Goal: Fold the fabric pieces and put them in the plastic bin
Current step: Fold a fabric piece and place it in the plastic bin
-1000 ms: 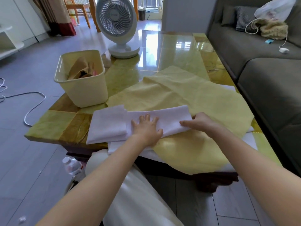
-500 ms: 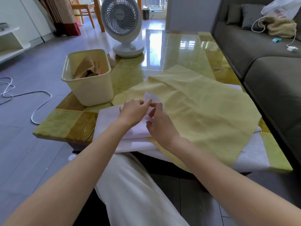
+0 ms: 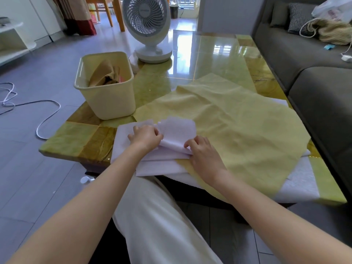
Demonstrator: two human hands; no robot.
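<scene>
Glossy green table (image 3: 215, 60) carried soft white fabric (image 3: 177, 130); left hand (image 3: 145, 137) and right hand (image 3: 204, 153) pinched its raised, curled flap.

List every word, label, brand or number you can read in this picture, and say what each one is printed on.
Nothing can be read for certain.
On the fan: a small grey brand mark near the top, too blurred to read.
On the plastic bag on the sofa: reddish print, too blurred to read.
On the white fabric, yellow fabric and plastic bin: no text visible.
</scene>
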